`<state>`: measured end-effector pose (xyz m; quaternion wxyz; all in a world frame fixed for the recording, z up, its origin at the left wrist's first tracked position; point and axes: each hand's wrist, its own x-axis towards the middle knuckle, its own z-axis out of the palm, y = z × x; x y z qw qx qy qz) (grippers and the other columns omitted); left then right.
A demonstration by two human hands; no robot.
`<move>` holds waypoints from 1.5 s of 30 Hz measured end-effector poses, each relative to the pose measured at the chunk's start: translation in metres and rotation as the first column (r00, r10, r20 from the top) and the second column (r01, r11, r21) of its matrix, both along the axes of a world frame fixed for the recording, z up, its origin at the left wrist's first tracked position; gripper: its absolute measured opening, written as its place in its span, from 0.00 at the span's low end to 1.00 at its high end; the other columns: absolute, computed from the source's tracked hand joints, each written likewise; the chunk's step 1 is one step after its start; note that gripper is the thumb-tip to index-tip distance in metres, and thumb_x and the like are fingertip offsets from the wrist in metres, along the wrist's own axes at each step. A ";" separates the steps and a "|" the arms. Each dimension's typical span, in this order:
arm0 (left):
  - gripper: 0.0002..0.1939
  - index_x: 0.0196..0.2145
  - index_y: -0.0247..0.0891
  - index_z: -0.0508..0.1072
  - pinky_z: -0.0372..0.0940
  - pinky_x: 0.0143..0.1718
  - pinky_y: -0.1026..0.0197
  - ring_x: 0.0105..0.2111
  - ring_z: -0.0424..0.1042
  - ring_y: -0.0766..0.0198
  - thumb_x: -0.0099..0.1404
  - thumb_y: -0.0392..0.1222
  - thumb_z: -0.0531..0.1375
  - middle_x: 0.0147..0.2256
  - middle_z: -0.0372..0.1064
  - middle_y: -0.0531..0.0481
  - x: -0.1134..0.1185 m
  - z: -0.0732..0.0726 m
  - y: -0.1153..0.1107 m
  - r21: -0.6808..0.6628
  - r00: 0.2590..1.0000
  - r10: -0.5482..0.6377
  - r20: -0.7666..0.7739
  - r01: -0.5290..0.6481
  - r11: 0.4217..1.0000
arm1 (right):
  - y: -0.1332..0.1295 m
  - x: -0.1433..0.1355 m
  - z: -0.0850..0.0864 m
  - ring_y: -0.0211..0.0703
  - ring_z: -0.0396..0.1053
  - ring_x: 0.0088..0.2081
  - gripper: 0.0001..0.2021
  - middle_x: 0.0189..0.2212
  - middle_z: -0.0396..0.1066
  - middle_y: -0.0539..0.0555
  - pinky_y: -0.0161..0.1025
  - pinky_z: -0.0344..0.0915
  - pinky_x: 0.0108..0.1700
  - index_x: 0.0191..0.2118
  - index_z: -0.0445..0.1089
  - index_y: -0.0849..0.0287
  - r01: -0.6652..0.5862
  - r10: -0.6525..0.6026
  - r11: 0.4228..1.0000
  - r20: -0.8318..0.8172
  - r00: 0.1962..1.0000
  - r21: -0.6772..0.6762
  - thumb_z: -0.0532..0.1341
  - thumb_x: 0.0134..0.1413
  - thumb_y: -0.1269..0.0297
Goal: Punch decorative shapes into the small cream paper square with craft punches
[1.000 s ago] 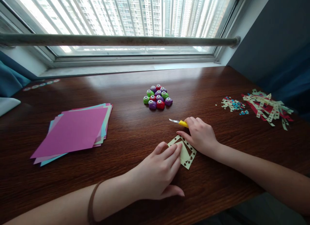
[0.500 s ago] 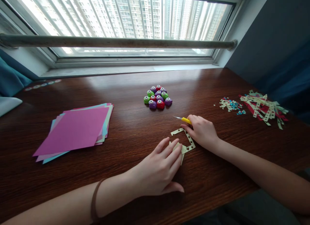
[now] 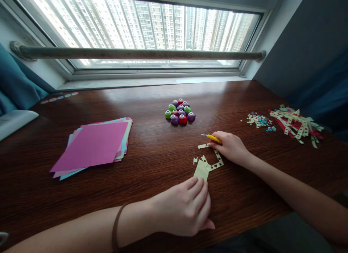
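My right hand (image 3: 230,146) is closed around a yellow craft knife (image 3: 214,138), its blade pointing left just above the table. Under that hand lies a pale yellow paper strip (image 3: 217,165) bent in a frame shape, punched with small stars and hearts. My left hand (image 3: 185,205) has its fingers drawn together, the tips on the lower edge of a small pale yellow paper piece (image 3: 201,170), while the thumb sticks out to the right. The piece overlaps the strip's lower left end. A small cut scrap (image 3: 195,160) lies to its left.
Several coloured paper punches (image 3: 181,113) stand grouped mid-table. A stack of coloured paper sheets (image 3: 92,146) lies at left. On the right are tiny punched paper shapes (image 3: 259,119) and a heap of punched strips (image 3: 297,124). A metal bar (image 3: 141,54) crosses before the window.
My left hand has drawn back towards me and its fingers have curled, uncovering the paper piece and a small scrap. The right hand keeps the knife. The view has shifted slightly.
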<state>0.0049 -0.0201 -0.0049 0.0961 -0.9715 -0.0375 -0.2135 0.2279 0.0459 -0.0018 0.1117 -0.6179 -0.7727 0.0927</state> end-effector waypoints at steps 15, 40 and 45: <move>0.20 0.26 0.29 0.71 0.65 0.27 0.55 0.25 0.70 0.57 0.64 0.49 0.52 0.22 0.65 0.45 0.003 0.006 -0.002 -0.101 0.983 -0.182 -0.011 0.180 0.978 | -0.011 -0.034 0.005 0.36 0.62 0.33 0.06 0.31 0.68 0.46 0.32 0.54 0.35 0.30 0.71 0.54 -0.348 0.332 0.937 -0.209 0.920 -0.040 0.64 0.48 0.60; 0.32 0.41 0.23 0.70 0.64 0.39 0.49 0.40 0.71 0.46 0.65 0.57 0.43 0.39 0.70 0.31 0.001 0.003 -0.025 0.064 0.994 0.070 -0.083 -0.065 0.996 | -0.035 0.010 -0.007 0.38 0.65 0.26 0.11 0.22 0.69 0.49 0.31 0.55 0.29 0.27 0.71 0.58 0.030 -0.049 0.997 -0.283 0.958 -0.074 0.60 0.50 0.56; 0.36 0.42 0.21 0.69 0.61 0.42 0.48 0.41 0.70 0.45 0.64 0.61 0.40 0.38 0.70 0.28 0.004 0.002 -0.023 0.027 0.958 0.247 -0.146 -0.246 0.969 | -0.036 0.010 -0.007 0.40 0.66 0.30 0.09 0.28 0.70 0.50 0.33 0.57 0.33 0.28 0.70 0.58 0.018 -0.017 1.000 -0.231 0.973 0.002 0.61 0.49 0.57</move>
